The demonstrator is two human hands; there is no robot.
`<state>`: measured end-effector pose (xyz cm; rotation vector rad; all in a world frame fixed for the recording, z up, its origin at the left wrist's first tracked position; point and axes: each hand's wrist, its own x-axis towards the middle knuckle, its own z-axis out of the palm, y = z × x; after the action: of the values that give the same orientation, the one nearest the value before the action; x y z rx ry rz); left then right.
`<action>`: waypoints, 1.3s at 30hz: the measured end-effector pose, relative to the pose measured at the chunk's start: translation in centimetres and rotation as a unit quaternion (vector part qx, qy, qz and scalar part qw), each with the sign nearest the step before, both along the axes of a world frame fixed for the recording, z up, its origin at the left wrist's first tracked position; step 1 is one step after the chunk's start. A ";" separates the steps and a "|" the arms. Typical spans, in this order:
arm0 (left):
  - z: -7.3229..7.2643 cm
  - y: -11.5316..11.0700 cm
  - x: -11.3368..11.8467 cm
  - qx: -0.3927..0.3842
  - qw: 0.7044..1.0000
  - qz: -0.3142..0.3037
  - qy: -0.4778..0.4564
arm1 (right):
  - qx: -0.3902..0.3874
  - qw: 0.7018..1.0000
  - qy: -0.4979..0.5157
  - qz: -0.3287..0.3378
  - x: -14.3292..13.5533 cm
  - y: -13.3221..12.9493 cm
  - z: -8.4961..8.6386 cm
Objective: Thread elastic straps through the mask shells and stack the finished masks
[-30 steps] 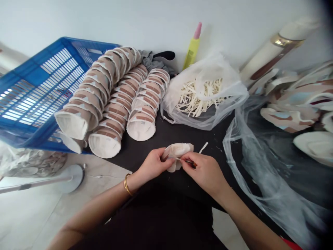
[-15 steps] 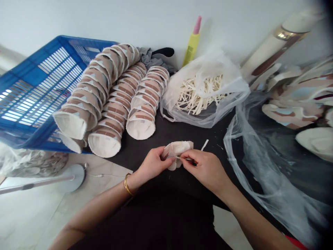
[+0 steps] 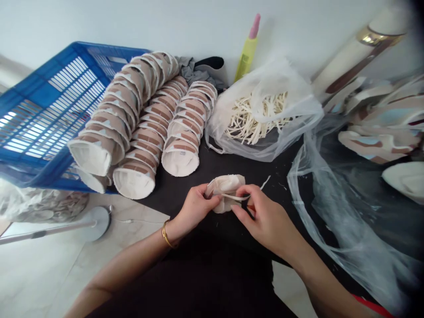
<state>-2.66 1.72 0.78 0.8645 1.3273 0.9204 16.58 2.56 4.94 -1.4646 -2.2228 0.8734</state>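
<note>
My left hand (image 3: 195, 204) is closed on the edge of a small off-white, cup-shaped fabric piece (image 3: 228, 182), its thumb pressing on the near side. A narrow off-white strip (image 3: 231, 196) runs from under that thumb across the piece to my right hand (image 3: 261, 216). The curled fingers of my right hand hold the strip, while the thumb sits apart, close to the piece's lower edge. Beyond the fingers, the strip's loose end sticks out to the upper right. Part of the piece is hidden by both hands.
Nested rows of cup-shaped fabric pieces (image 3: 183, 162) lean by a blue plastic basket (image 3: 29, 174). Behind my hands lies a clear bag (image 3: 298, 106) of cut strips (image 3: 255, 128). A yellow bottle (image 3: 247, 55) with pink cap stands behind it. More plastic (image 3: 344, 221) and fabric pieces (image 3: 374, 145) are rightward.
My right fingers have moved off their pinch at the piece's edge and spread slightly rightward. More of the strip now shows between my two hands. The left hand keeps its grip.
</note>
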 end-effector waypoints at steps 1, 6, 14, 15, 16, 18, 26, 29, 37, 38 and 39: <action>0.0 0.0 0.0 -0.007 1.000 0.007 -0.009 | 0.000 1.000 0.007 -0.012 0.2 -0.3 0.2; -0.3 -0.2 0.2 -0.006 1.000 0.019 -0.004 | 0.013 1.000 -0.001 -0.005 0.3 -1.6 -0.3; -0.1 -0.5 0.2 0.020 1.000 0.006 0.014 | -0.008 1.000 0.013 -0.003 -0.7 -1.5 -2.7; -0.1 -0.6 0.2 0.022 1.000 0.006 0.018 | -0.014 1.000 0.015 0.000 -0.7 -1.5 -2.7; -0.2 -0.6 0.3 0.024 0.999 0.006 0.021 | -0.018 1.000 0.019 0.003 -0.7 -1.4 -2.7; -0.2 -0.6 0.3 0.026 0.999 0.005 0.027 | -0.023 0.999 0.032 0.010 -0.7 -1.3 -2.7; 0.9 -1.2 0.3 0.165 0.962 -0.052 0.210 | 0.028 0.999 -0.040 0.010 -0.8 -1.6 -2.8; 0.9 -1.1 0.3 0.273 0.901 -0.114 0.317 | 0.068 0.987 -0.142 -0.009 -1.4 -2.3 -2.9; 0.1 -0.3 0.7 0.441 0.710 -0.192 0.515 | -0.138 0.984 0.089 -0.071 -2.0 -1.8 -3.3; 0.0 -0.4 0.8 0.443 0.703 -0.195 0.520 | -0.215 0.959 0.163 -0.092 -2.0 -1.6 -3.4; 0.0 -0.5 0.8 0.444 0.700 -0.197 0.523 | -0.295 0.921 0.225 -0.117 -2.0 -1.4 -3.5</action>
<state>-1.82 1.27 0.75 2.6204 1.4426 0.6703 14.59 1.16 1.41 -1.5159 -1.4719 1.6914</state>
